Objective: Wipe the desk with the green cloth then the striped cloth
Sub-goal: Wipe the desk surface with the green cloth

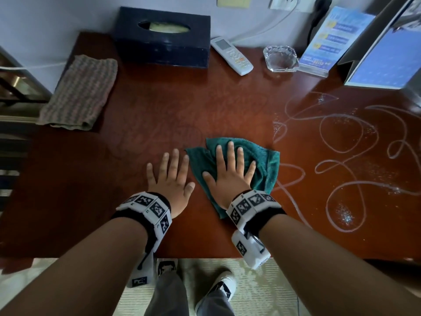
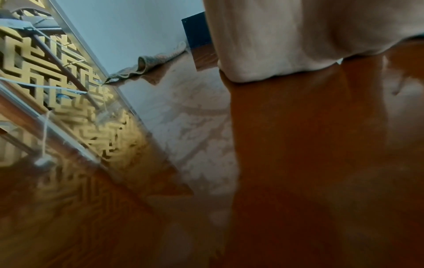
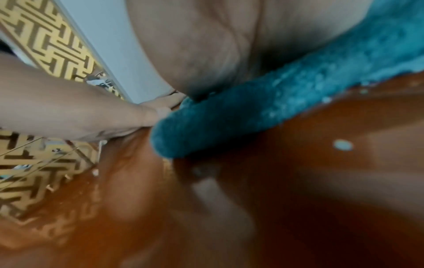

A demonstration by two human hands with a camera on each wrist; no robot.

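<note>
A glossy reddish-brown desk (image 1: 159, 106) is set against a pale wall, with a patterned carpet seen below its near edge. White looping lines and scattered specks (image 1: 341, 142) are spread over the desk's right half, while the left half is seen free of them. The green cloth (image 1: 264, 163) is laid crumpled near the middle of the desk, at the left margin of the white lines. It is pressed flat under the right hand (image 1: 229, 172), whose fingers are held straight and spread on top of the cloth; nothing is gripped. In the right wrist view the cloth's rolled edge (image 3: 252, 116) is seen squeezed between palm and wood. The left hand (image 1: 169, 179) is laid flat on the bare desk just beside the cloth, fingers straight and spread, with nothing held. The striped cloth (image 1: 79, 92) is left folded at the far left corner, well apart from both hands. Along the back, a dark tissue box (image 1: 161, 39), a white remote (image 1: 232, 55), a glass ashtray (image 1: 281, 59) and a blue leaflet stand (image 1: 330, 39) are lined up.
</note>
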